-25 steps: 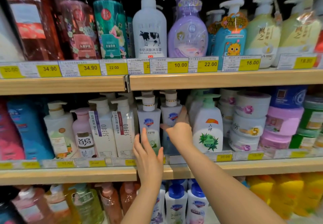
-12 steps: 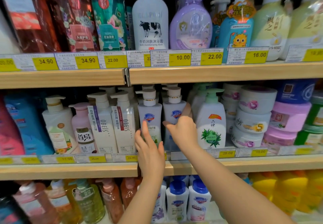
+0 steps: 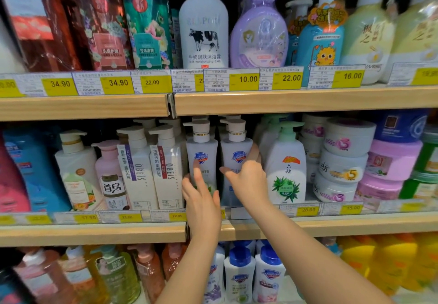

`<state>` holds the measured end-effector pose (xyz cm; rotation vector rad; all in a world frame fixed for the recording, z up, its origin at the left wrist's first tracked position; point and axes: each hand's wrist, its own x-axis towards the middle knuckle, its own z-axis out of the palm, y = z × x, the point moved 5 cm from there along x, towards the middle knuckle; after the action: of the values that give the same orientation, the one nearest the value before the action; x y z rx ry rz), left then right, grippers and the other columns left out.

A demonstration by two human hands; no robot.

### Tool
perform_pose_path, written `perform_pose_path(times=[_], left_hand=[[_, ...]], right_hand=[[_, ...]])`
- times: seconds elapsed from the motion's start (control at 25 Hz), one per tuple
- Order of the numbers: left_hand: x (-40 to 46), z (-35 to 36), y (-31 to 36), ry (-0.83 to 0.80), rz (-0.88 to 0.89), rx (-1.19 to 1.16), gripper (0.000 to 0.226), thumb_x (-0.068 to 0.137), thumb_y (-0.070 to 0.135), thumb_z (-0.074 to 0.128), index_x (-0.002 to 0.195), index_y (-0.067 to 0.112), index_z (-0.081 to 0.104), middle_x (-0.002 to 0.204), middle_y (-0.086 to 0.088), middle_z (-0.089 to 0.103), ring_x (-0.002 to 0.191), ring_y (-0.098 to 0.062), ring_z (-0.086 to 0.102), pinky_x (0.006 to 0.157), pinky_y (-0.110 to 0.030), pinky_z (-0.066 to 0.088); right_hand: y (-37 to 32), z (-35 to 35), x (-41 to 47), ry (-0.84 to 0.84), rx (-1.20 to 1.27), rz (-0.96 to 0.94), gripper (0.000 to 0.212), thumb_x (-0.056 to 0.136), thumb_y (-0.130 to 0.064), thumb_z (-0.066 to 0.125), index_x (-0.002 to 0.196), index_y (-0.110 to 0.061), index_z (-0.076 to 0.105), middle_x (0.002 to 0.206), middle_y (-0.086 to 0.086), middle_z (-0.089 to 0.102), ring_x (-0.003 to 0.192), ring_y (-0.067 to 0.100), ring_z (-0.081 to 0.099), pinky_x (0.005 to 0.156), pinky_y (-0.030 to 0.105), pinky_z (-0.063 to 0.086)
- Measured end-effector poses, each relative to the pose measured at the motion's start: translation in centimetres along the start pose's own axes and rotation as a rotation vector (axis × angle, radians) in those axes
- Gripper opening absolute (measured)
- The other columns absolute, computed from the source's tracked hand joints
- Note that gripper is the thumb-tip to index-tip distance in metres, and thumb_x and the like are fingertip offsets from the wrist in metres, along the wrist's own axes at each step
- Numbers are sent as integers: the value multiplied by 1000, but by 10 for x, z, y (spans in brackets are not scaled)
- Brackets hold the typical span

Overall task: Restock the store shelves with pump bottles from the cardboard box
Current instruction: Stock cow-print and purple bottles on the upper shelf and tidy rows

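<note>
— Where do the bottles stand?
— Two upright Safeguard bottles (image 3: 235, 161) at the middle shelf (image 3: 94, 235) front edge. My right hand (image 3: 248, 180) wraps one; left hand (image 3: 201, 199), fingers straight, touches its neighbour (image 3: 201, 159).

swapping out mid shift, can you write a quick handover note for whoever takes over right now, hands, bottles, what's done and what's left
Left hand: open, straight fingers resting on the front of the left Safeguard pump bottle.
Right hand: wrapped round the right Safeguard pump bottle, thumb in front, fingers behind its right side.
Both bottles stand upright side by side at the front of the middle shelf, between the OBEIS bottles and the aloe bottle.
Done: these two are on the shelf.
Left: square them up, let go, fetch more. The cardboard box is out of view, so its remaining stock is unknown.
</note>
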<state>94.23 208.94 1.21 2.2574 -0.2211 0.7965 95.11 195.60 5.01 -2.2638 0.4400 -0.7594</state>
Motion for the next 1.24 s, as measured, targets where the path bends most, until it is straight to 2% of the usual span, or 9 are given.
perform_pose_path(times=[0.04, 0.12, 0.28, 0.44, 0.56, 0.68, 0.76, 1.0, 1.24], left_hand=[[-2, -2, 0, -6, -5, -8, 95, 77, 15, 71, 146, 25, 6, 130, -19, 36, 111, -33, 49, 74, -39, 54], [-9, -10, 4, 18, 15, -28, 97, 77, 17, 73, 147, 24, 7, 135, -19, 34, 117, -34, 45, 81, -43, 53], [-18, -22, 49, 102, 367, 42, 78, 76, 22, 73, 142, 22, 32, 141, -14, 28, 129, -32, 29, 92, -51, 48], [13, -9, 91, 48, 376, 22, 67, 75, 22, 73, 133, 22, 40, 133, -21, 35, 118, -37, 33, 73, -49, 53], [24, 3, 95, 13, 288, 127, 64, 68, 24, 80, 125, 17, 51, 127, -28, 46, 102, -42, 48, 65, -44, 53], [27, 15, 89, -46, 227, 144, 69, 76, 23, 73, 137, 24, 41, 141, -28, 33, 119, -43, 40, 79, -47, 50], [27, 16, 88, -30, 228, 126, 68, 76, 20, 73, 136, 25, 42, 137, -27, 35, 115, -41, 42, 75, -45, 52], [28, 21, 81, -30, 235, 77, 65, 80, 20, 69, 137, 29, 39, 136, -26, 37, 110, -39, 44, 72, -42, 52], [28, 26, 79, -59, 200, 96, 62, 85, 25, 64, 139, 30, 35, 129, -27, 43, 107, -37, 44, 68, -38, 50]], right_hand=[[-3, -4, -4, 9, 41, -18, 78, 70, -52, 71, 123, 0, 47, 87, 7, 59, 76, 22, 58, 50, 23, 41], [-6, -21, -15, 28, 146, -74, 85, 71, -44, 74, 135, -5, 32, 102, 7, 55, 97, 22, 57, 70, 30, 51], [4, -67, -46, 19, 143, -240, 72, 83, -34, 66, 141, -16, 27, 131, 0, 41, 125, 14, 41, 93, 24, 40], [41, -103, -47, 220, -91, -226, 85, 76, -40, 72, 143, -17, 25, 140, 6, 37, 127, 21, 33, 101, 37, 39], [64, -103, -35, 161, -111, -29, 109, 68, -46, 76, 147, -16, 8, 149, 10, 22, 137, 28, 20, 108, 41, 30], [76, -86, -28, 76, -31, 61, 123, 59, -46, 83, 147, -20, 0, 142, 10, 24, 134, 31, 26, 103, 44, 37], [76, -78, -26, 100, 15, 75, 126, 55, -44, 85, 146, -20, 2, 134, 10, 30, 126, 32, 36, 96, 45, 42], [77, -66, -13, 109, 6, 126, 86, 58, -40, 85, 117, -8, 31, 117, 12, 38, 112, 33, 46, 89, 42, 46], [81, -59, -3, 104, 13, 147, 97, 58, -43, 84, 128, -5, 29, 122, 15, 39, 116, 35, 45, 96, 45, 45]])
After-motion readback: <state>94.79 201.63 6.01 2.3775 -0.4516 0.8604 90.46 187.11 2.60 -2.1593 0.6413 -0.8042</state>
